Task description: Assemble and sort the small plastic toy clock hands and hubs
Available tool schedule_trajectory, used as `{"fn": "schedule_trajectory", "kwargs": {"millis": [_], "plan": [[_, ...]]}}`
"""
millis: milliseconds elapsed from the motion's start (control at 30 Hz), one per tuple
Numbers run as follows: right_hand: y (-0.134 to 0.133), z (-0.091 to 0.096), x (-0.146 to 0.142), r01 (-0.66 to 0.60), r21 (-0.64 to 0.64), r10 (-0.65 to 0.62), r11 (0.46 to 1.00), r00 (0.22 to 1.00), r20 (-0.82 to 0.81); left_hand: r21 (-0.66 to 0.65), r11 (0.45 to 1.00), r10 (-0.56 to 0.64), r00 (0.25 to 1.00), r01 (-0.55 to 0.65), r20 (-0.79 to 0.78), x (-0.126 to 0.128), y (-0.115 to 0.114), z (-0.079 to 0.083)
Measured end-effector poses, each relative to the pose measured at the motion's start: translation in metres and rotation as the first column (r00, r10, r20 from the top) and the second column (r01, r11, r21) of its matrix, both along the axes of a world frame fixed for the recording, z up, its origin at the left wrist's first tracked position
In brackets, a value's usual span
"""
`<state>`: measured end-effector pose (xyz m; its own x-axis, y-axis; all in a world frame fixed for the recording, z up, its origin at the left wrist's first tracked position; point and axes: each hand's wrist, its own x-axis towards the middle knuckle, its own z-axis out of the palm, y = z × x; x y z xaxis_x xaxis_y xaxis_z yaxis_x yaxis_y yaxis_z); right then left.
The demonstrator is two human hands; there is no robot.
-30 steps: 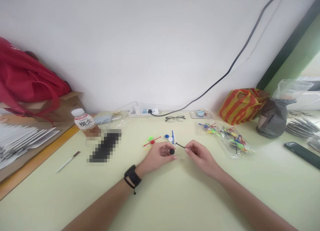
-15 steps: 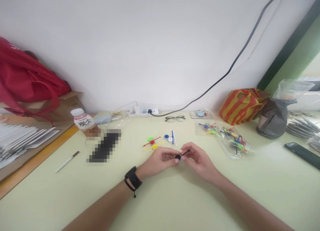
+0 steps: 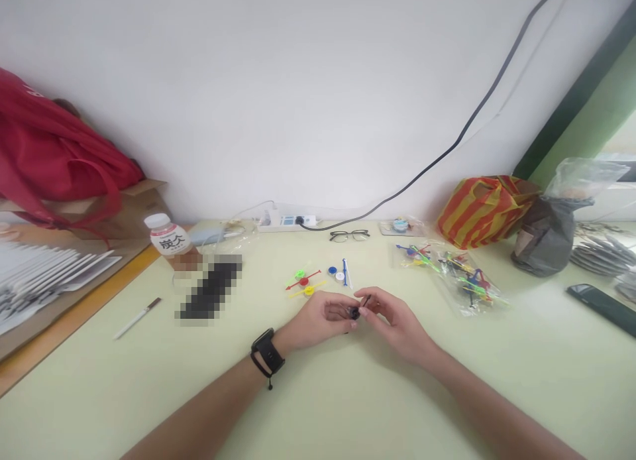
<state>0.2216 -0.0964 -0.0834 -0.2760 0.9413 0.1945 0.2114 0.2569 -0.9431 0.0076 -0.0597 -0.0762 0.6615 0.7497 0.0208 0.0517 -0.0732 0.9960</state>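
Observation:
My left hand (image 3: pixel 322 319) pinches a small black round base (image 3: pixel 354 312) between thumb and fingers. My right hand (image 3: pixel 395 319) holds a thin black plastic arrow (image 3: pixel 367 301) right against that base; the fingers hide part of it. Beyond my left hand lie a green spinner (image 3: pixel 299 274), a red spinner (image 3: pixel 303 282) and a yellow spinner (image 3: pixel 309 291), each an arrow on a round base. Past the fingertips are a loose blue base (image 3: pixel 332 270), a white base (image 3: pixel 340 276), a blue arrow (image 3: pixel 344 272) and a white arrow (image 3: pixel 350 277).
Clear bags of coloured spinners (image 3: pixel 470 281) lie at the right, with a dark phone-like object (image 3: pixel 601 306) beyond. Glasses (image 3: pixel 350 235) and a power strip (image 3: pixel 285 225) are by the wall. A bottle (image 3: pixel 169 240), a pixelated dark object (image 3: pixel 211 287) and a pen (image 3: pixel 138 318) are left.
My right fingers have shifted slightly, and the black arrow now points more steeply upward at the base. Both hands stay together; the whole view has shifted a little.

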Motion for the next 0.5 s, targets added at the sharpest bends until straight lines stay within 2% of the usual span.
{"fn": "schedule_trajectory", "kwargs": {"millis": [233, 367, 500], "plan": [[-0.0011, 0.0013, -0.0009, 0.023, 0.003, -0.023, 1.000, 1.000, -0.012, -0.024, 1.000, -0.019, 1.000, 0.019, 0.014, 0.0000, -0.0009, -0.0007], [-0.0005, -0.0019, -0.0018, 0.030, 0.047, -0.031, 0.998, 0.999, 0.021, -0.013, 1.000, -0.025, 0.999, 0.025, 0.026, 0.0005, -0.0017, 0.0001], [0.0007, -0.0065, -0.0037, 0.022, 0.028, -0.022, 0.999, 1.000, 0.006, -0.015, 0.999, -0.043, 0.998, 0.044, 0.052, 0.0017, -0.0024, 0.0013]]}}
